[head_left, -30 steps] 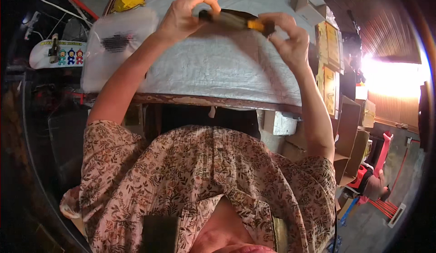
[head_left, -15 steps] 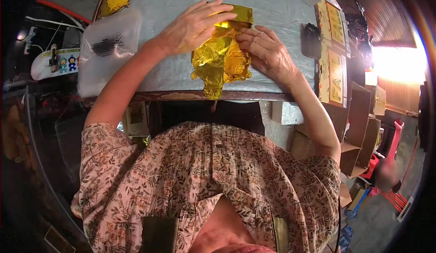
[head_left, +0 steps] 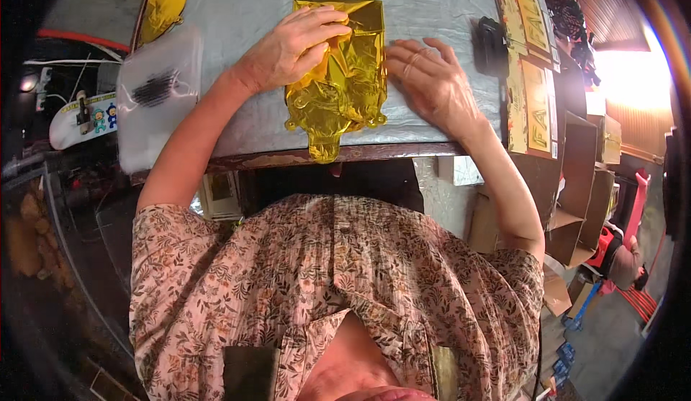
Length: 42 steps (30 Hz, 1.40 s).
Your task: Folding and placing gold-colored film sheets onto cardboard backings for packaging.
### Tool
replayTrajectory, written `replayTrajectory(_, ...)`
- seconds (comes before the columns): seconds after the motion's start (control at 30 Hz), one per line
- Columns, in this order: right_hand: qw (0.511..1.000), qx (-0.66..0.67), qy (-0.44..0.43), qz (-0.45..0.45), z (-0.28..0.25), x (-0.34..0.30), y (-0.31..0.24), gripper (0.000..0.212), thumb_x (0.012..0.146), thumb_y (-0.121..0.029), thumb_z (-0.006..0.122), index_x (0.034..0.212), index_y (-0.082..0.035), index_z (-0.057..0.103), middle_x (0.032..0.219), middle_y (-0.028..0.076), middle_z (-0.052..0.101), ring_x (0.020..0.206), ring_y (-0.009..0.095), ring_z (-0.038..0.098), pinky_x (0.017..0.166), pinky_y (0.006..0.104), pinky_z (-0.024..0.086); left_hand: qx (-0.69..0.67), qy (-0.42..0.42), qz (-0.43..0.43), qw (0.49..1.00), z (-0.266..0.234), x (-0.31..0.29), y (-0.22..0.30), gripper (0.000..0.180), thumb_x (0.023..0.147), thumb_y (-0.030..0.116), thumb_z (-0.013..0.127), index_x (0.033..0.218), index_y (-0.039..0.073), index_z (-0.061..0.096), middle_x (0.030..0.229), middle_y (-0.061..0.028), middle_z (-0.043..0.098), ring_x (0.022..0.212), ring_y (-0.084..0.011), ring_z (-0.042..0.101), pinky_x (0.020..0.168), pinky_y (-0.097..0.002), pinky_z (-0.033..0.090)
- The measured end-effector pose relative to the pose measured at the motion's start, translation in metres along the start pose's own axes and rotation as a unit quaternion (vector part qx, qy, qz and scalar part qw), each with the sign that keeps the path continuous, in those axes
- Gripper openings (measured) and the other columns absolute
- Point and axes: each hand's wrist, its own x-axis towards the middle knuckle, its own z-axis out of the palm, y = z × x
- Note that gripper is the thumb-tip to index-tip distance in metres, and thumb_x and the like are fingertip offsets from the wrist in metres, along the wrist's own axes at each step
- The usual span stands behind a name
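Observation:
A shiny gold foil balloon (head_left: 353,77), flat and partly creased, lies on the cloth-covered table. Its narrow tab hangs over the near edge, between small round ears of foil. My left hand (head_left: 295,50) rests on the balloon's left side, fingers stretched across its middle. Just off the right edge is my right hand (head_left: 432,80), palm down with fingers loosely spread. Its fingertips are close to the foil; whether they touch it I cannot tell.
A clear plastic bag (head_left: 158,98) with dark thin pieces lies at the table's left. More gold foil (head_left: 164,5) is at the far left. A black object (head_left: 491,47) and printed boxes (head_left: 529,106) stand at the right. Open cardboard boxes (head_left: 576,192) are beyond the table.
The folded-over right part of the balloon now lies spread out flatter. My right hand has come off the foil to its right side; my left hand still rests on it.

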Motion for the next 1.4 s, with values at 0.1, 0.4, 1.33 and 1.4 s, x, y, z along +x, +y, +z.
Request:
replayTrajectory(0.1, 0.997, -0.010, 0.032, 0.070, -0.004, 0.013, -0.006, 0.039, 0.091, -0.008, 0.064, 0.130, -0.014, 0.064, 0.137, 0.004, 0.062, 0.133, 0.025, 0.053, 0.112, 0.0487, 0.037, 0.006, 0.004, 0.005, 1.000, 0.001, -0.002, -0.001, 0.036, 0.092, 0.005, 0.053, 0.127, 0.003, 0.063, 0.138, -0.0143, 0.058, 0.132, -0.0320, 0.052, 0.115, -0.0437, 0.038)
replayTrajectory(0.4, 0.996, -0.068, -0.027, 0.048, 0.009, 0.016, -0.006, 0.042, 0.095, -0.012, 0.062, 0.136, -0.021, 0.063, 0.148, 0.001, 0.054, 0.140, 0.025, 0.046, 0.118, 0.0489, 0.030, -0.011, 0.021, -0.007, 1.000, 0.003, -0.005, -0.006, 0.032, 0.093, 0.009, 0.060, 0.124, 0.002, 0.064, 0.136, -0.0150, 0.060, 0.130, -0.0321, 0.054, 0.113, -0.0423, 0.041)
replayTrajectory(1.33, 0.997, -0.057, -0.016, 0.053, 0.014, 0.015, -0.003, 0.035, 0.094, -0.011, 0.063, 0.128, -0.018, 0.068, 0.138, -0.003, 0.063, 0.136, 0.022, 0.051, 0.119, 0.0496, 0.028, 0.156, -0.040, 0.064, 0.985, 0.000, 0.016, -0.015, 0.044, 0.096, 0.026, 0.061, 0.140, 0.025, 0.061, 0.134, -0.0030, 0.054, 0.120, -0.0215, 0.053, 0.100, -0.0386, 0.041)
replayTrajectory(1.4, 0.997, -0.058, -0.011, 0.052, 0.015, 0.015, -0.002, 0.034, 0.094, -0.011, 0.064, 0.127, -0.018, 0.068, 0.137, -0.002, 0.064, 0.136, 0.022, 0.051, 0.119, 0.0495, 0.028, 0.154, -0.040, 0.063, 0.985, 0.002, 0.015, -0.015, 0.045, 0.095, 0.026, 0.062, 0.140, 0.025, 0.060, 0.140, -0.0029, 0.053, 0.122, -0.0218, 0.053, 0.101, -0.0393, 0.040)
